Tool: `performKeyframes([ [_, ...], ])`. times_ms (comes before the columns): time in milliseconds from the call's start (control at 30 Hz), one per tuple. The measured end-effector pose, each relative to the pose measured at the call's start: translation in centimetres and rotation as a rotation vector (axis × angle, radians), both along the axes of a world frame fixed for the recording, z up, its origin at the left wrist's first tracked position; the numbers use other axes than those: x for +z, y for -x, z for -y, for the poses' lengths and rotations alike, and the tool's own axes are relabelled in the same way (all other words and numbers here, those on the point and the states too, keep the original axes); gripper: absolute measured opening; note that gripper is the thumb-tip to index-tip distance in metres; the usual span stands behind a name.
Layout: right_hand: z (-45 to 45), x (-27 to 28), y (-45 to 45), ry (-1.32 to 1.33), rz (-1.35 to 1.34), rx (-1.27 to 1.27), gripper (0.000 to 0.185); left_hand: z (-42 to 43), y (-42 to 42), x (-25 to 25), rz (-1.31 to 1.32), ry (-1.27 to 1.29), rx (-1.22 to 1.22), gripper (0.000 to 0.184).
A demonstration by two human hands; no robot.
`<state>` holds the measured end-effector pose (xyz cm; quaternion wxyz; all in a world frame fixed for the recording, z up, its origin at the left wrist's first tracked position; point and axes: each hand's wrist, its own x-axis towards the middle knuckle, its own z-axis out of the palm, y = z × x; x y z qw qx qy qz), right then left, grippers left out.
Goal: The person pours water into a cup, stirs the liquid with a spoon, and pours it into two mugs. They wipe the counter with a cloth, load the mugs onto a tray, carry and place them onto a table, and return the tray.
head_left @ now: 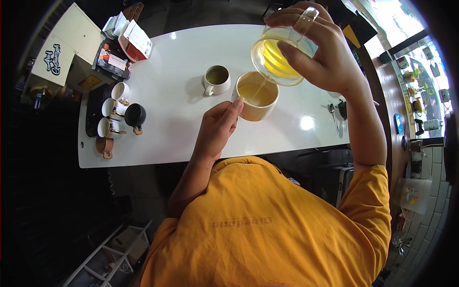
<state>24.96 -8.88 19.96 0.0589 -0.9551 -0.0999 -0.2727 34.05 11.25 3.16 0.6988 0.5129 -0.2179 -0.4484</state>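
Note:
My right hand (322, 52) grips a clear glass pitcher (260, 52) and holds it tipped over a cream mug (258, 112). Yellow liquid lies along the pitcher's lower side, and a thin stream (261, 88) runs from its rim into the mug. With closed fingers, my left hand (220, 122) holds that mug at its handle side. Pale yellow liquid shows inside it. To the left, a smaller whitish mug (217, 88) with darker greenish liquid stands upright on the white table (181, 129), apart from both hands.
At the table's left end are several white cups (109, 128), a black cup (135, 115) and a brown cup (104, 145). Packaged bags (114, 61) stand behind them. A spoon (333, 117) lies at the right, beside a small dark object (342, 109).

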Motion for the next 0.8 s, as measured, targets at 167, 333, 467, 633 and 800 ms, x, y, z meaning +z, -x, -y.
performKeyframes([
  [167, 0.3, -0.18, 0.05, -0.011, 0.014, 0.025, 0.039, 0.17, 0.1, 0.13, 0.007, 0.008, -0.005, 0.03],
  [333, 0.16, -0.11, 0.24, 0.007, 0.033, 0.045, 0.04, 0.27, 0.18, 0.17, 0.021, -0.011, 0.008, 0.03],
  [467, 0.39, -0.2, 0.36, 0.004, 0.028, 0.038, 0.04, 0.33, 0.22, 0.27, 0.024, -0.015, 0.004, 0.031],
  [633, -0.07, 0.08, 0.66, 0.003, -0.016, -0.033, 0.04, 0.51, 0.37, 0.09, 0.048, -0.032, 0.006, 0.032],
  [800, -0.18, 0.15, 0.82, -0.004, 0.006, -0.033, 0.039, 0.66, 0.53, 0.0, 0.06, -0.03, 0.008, 0.035],
])
